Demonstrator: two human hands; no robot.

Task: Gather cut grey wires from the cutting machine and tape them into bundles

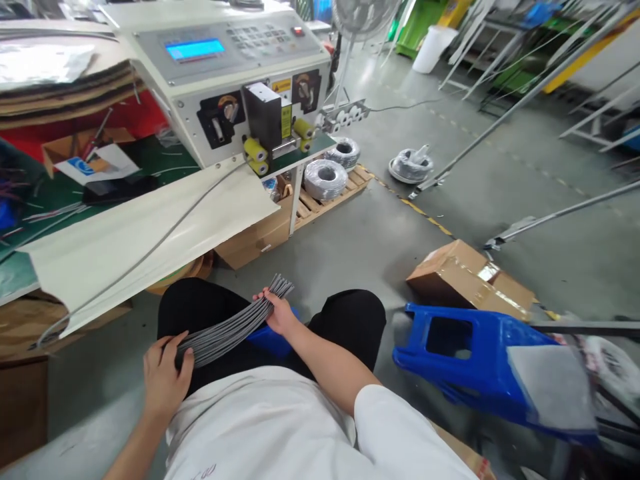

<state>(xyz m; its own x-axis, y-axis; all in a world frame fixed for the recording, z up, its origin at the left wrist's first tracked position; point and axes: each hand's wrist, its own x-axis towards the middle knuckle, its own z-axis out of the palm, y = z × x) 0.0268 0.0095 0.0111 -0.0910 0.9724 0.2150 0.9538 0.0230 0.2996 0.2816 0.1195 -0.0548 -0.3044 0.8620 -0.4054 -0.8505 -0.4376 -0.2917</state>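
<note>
A bundle of thin grey cables [225, 338] is extending aslant over the person's lap [200, 303], spanning from the left hand [167, 370] up to the right hand [281, 315]. The strands are running closely side by side and bowing gently toward the torso. Beyond the right hand, the tips are fanning slightly, sitting unevenly.

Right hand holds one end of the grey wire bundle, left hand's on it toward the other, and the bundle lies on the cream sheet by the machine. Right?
One fix: the grey wire bundle is over the person's lap, not on the cream sheet. Head view shows it. Right hand and left hand are as you said.
</note>
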